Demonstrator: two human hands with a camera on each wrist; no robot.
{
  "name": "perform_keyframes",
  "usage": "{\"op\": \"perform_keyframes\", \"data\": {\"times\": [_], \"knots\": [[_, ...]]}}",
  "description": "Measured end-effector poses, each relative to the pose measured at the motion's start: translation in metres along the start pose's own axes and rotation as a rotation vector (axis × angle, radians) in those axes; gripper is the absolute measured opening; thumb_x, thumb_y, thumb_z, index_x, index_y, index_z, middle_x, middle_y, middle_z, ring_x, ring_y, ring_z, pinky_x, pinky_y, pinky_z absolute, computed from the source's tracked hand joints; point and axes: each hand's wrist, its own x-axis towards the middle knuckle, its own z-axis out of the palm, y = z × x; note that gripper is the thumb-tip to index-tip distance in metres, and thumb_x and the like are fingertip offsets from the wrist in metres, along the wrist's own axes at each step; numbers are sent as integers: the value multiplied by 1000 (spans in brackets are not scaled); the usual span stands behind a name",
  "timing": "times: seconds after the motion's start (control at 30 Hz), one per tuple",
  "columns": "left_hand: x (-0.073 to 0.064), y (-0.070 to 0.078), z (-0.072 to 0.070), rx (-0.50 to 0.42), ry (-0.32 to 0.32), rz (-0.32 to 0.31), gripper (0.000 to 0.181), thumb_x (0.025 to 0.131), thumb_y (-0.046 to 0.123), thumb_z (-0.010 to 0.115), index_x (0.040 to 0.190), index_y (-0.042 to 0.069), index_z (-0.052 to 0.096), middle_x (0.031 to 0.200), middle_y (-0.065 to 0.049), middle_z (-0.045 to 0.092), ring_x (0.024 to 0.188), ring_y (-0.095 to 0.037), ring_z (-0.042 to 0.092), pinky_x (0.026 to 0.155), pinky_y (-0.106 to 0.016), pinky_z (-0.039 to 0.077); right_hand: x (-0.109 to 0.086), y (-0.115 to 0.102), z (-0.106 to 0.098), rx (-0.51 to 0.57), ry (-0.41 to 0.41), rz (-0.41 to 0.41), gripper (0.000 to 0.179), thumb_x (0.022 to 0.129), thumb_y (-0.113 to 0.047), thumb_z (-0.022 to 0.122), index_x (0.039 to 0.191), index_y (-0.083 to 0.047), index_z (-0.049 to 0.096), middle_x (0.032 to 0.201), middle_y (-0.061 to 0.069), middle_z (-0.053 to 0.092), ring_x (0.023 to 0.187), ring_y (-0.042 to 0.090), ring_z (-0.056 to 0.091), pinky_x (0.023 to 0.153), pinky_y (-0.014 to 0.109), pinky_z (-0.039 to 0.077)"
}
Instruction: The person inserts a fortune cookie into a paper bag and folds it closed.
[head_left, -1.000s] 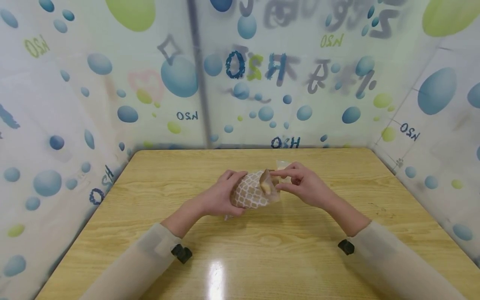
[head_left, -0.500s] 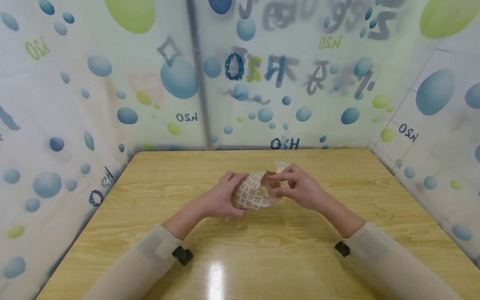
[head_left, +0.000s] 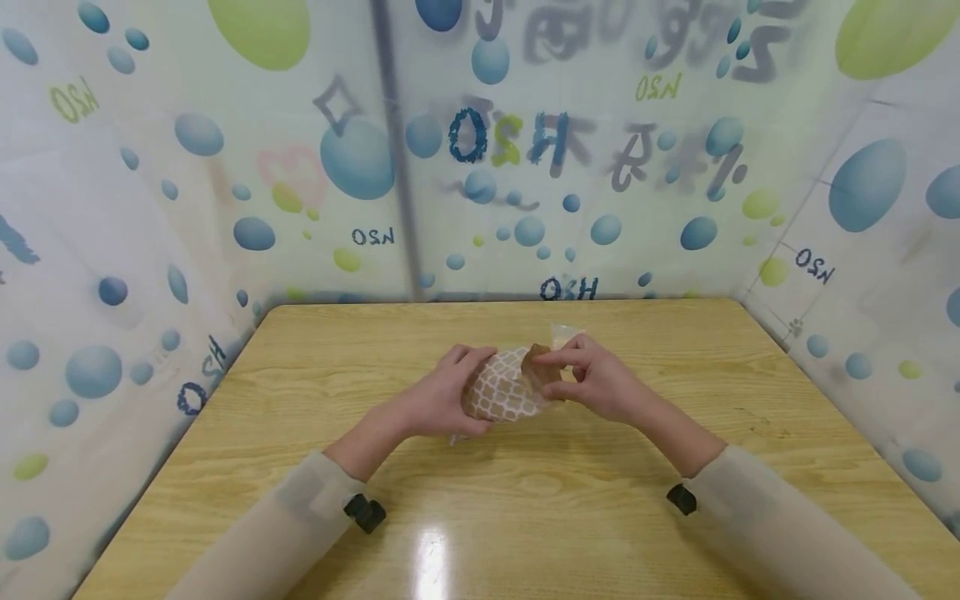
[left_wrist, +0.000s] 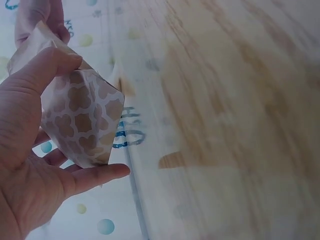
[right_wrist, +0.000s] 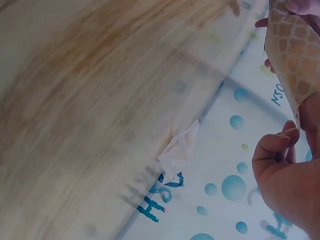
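A brown paper bag [head_left: 501,387] with a white lattice pattern is held tilted over the table, its open mouth toward the right. My left hand [head_left: 453,393] grips its closed end, thumb on the near side and fingers on the far side. In the left wrist view, the bag [left_wrist: 82,115] lies between thumb and spread fingers. My right hand [head_left: 596,379] pinches the rim at the mouth with thumb and index finger. The right wrist view shows the right hand [right_wrist: 287,175] only partly, with its other fingers curled. What the bag contains is hidden.
A small whitish crumpled wrapper or tissue [head_left: 564,333] lies behind the right hand, near the table's far edge. The wooden table [head_left: 540,517] is bordered by curtain-like walls [head_left: 480,208] printed with bubbles at the back and sides.
My right hand has moved slightly left, closer to the bag's mouth, its fingers now at the rim. A pale yellowish thing seen in the mouth earlier is now hidden. The left hand keeps its grip.
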Motion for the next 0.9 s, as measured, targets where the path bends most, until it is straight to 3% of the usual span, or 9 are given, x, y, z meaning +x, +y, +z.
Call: {"op": "perform_keyframes", "data": {"times": [0.17,0.4,0.67,0.9], "knots": [[-1,0,1,3,0,4,109,81,25,95,170,14,32,156,-19,42,138,-34,50,117,-57,50,-1,0,4,-1,-9,11,44,96,-18,86,138,-13,78,108,16,52,85,22,41,68,29,40],[-3,-2,-2,14,16,-10,110,81,26,94,170,10,32,159,-20,42,138,-35,50,117,-58,50,-6,5,-4,-16,32,2,36,98,-22,83,134,-18,81,108,8,57,80,19,43,66,28,41],[-7,-7,-4,19,20,-31,110,81,26,94,170,9,32,160,-22,41,139,-37,50,117,-59,50,-9,32,-22,15,31,50,38,107,-29,74,141,-14,75,126,15,66,86,22,55,70,33,49],[-9,-10,-4,19,30,-26,109,81,25,93,170,9,32,158,-21,42,138,-36,51,117,-58,50,2,63,-34,1,33,165,38,109,-30,70,142,-12,74,136,20,68,94,26,61,75,37,52]]}}
